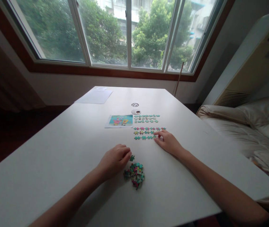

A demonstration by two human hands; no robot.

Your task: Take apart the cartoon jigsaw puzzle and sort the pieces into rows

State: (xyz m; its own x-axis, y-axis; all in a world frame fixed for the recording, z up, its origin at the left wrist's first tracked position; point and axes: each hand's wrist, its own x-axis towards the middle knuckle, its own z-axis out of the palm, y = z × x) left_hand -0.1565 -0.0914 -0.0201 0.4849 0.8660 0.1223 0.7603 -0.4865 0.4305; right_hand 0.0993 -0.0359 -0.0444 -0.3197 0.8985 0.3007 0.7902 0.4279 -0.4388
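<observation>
Near the middle of the white table (77,157), my left hand (116,159) is closed, with a green puzzle piece (132,158) at its thumb and fingertips. Just below it lies a heap of mixed puzzle pieces (136,173), mostly green with pink and yellow bits. My right hand (169,142) rests at the right end of the lower rows of puzzle pieces (144,137). Its thumb and index finger are bent around a small puzzle piece at the end of the bottom row, partly hidden by the fingertips.
Left of the rows lies a picture sheet (121,120) with cartoon figures. Two round discs (135,112) sit behind it, and white papers (95,96) lie at the far left corner. A pale sofa (241,126) stands to the right, with a window (127,34) beyond.
</observation>
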